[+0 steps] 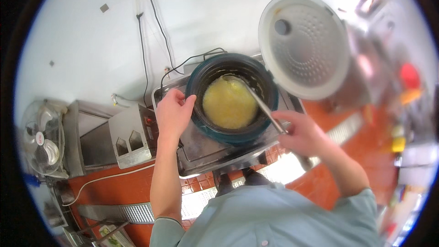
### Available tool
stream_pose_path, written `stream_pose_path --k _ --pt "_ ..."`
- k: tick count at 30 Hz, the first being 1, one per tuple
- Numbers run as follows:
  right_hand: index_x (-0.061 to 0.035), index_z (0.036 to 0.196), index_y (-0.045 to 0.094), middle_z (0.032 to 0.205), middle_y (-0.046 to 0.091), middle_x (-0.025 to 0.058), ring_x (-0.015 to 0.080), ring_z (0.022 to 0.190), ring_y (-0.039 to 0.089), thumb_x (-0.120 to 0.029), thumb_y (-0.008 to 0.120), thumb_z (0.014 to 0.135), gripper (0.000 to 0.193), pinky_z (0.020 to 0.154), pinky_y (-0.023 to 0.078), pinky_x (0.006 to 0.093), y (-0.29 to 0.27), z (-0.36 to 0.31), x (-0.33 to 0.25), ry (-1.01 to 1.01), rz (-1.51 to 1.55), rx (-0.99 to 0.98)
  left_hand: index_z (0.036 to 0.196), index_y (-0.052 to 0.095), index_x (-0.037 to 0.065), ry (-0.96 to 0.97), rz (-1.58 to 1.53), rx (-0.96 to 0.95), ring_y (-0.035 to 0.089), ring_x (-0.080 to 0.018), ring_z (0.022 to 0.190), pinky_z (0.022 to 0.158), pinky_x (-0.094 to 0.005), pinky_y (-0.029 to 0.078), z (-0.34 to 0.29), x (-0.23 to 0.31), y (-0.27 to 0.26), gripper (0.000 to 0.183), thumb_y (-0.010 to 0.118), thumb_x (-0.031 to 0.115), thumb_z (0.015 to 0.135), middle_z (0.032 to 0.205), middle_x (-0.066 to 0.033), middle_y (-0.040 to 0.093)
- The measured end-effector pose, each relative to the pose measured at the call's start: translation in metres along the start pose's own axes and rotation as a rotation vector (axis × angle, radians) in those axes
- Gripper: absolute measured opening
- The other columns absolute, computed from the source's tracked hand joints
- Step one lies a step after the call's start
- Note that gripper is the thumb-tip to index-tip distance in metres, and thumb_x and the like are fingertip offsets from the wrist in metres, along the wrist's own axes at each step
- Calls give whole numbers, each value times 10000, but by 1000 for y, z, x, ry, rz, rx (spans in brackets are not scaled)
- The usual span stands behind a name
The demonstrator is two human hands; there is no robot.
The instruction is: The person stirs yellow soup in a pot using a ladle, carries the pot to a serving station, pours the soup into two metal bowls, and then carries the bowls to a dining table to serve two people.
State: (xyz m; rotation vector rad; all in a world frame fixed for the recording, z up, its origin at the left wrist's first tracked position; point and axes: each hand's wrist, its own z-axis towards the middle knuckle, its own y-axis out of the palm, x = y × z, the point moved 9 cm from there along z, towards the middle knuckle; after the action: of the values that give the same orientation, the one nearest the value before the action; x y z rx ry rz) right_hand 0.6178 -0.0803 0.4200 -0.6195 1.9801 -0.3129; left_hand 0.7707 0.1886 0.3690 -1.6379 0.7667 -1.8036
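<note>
Mid-frame, the left hand (175,112) holds the pot (228,136) at its left; the right hand (302,132) grasps a ladle (262,105) dipped in yellow food (228,105).

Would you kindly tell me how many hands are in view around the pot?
2: the left hand is at the left rim of the pot; the right hand grips a metal utensil on the right.

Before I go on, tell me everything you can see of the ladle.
The ladle looks like shiny metal, with a long, straight, slender handle. The right hand grips it near its outer end. It slants leftward and away from the person, across the pot's right rim; its head sits in the yellow contents, partly covered. Whether it touches the rim is unclear.
</note>
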Motion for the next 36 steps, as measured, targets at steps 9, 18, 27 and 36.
stream_pose_path --k 9,18,27,36 --pt "16 1147 626 965 649 187 315 896 631 40 601 705 444 780 519 388 -12 -30 -20 -321 -199 -175 789 597 26 59 306 -86 640 -341 770 721 -418 502 20 30 12 283 746 262 744 747 -145 658" --pt "23 1150 626 1034 663 171 229 700 632 32 640 723 428 635 523 316 -52 -33 18 -315 -96 128 715 540 28 -78 -32 -223 544 -173 553 538 -336 456 33 22 24 155 655 129 742 620 -61 536" --pt "26 1205 614 1147 653 149 180 771 642 55 625 727 479 635 528 277 -53 -30 31 -430 22 223 730 553 26 -32 -478 -187 421 -47 586 535 -235 349 23 30 28 55 606 23 742 646 58 470" --pt "44 1218 593 1032 638 176 201 748 632 -5 646 727 496 635 513 306 -44 -8 31 -262 113 184 680 470 66 37 -734 -166 388 -34 591 534 -218 314 31 26 34 183 596 -44 755 651 76 433"
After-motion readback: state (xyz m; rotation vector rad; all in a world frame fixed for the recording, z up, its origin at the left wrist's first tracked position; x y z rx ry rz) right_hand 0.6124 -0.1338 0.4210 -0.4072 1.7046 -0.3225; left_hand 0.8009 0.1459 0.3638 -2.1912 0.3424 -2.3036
